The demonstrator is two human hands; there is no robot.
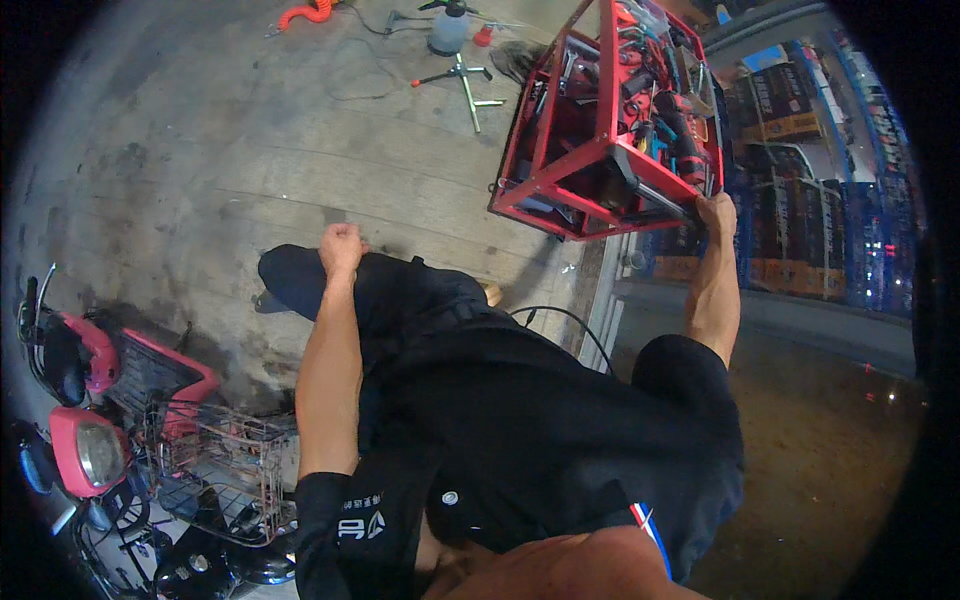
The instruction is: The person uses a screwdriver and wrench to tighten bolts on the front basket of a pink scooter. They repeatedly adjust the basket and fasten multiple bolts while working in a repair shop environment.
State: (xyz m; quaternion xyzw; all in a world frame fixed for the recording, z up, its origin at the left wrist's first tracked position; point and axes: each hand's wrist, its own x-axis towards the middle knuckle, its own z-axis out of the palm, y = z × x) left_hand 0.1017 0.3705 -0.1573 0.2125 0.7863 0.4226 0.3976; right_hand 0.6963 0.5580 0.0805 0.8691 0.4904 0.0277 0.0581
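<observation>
My right hand grips the near corner of a red metal tool cart. Pliers, a red and black power tool and other hand tools fill the cart's top tray, and wrenches hang or lie in its side. Above my dark-trousered thigh is my left hand, its fingers curled closed; nothing shows in it. On the floor beyond lies a cross-shaped wheel wrench with a red tip, left of the cart.
A spray bottle and an orange coiled hose are on the floor at the top. Lower left stands a pink scooter beside a wire basket. Stacked boxes show behind glass at right. A black cable curves near my hip.
</observation>
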